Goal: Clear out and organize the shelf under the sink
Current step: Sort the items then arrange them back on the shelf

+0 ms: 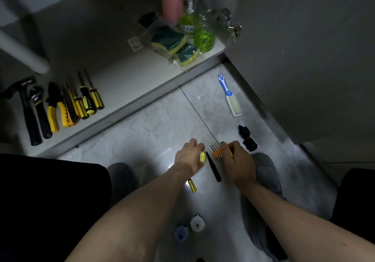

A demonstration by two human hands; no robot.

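yellow-and-black stuff is basically the theme here: the person's left hand [191,156] is curled around a yellow-capped tool [203,156], and a thin black shaft [213,168] runs from just beside it back toward the person; can't tell if that shaft belongs to the same tool. the right hand [238,160] is pinching a small orange holder of metal bits [217,152], with the prongs pointing away toward the cabinet. both hands sit low over the tiled floor [154,127], almost touching each other. the shelf [129,79] where things are getting lined up is up and to the left of the hands, and the row of hand tools [60,105] already there lies with handles toward the front edge. so the left hand is the nearer one to that row, and whatever goes next probably wants its long axis turned to match. a striped screwdriver [191,185] lies on the floor under the left wrist, well apart from the shelf.
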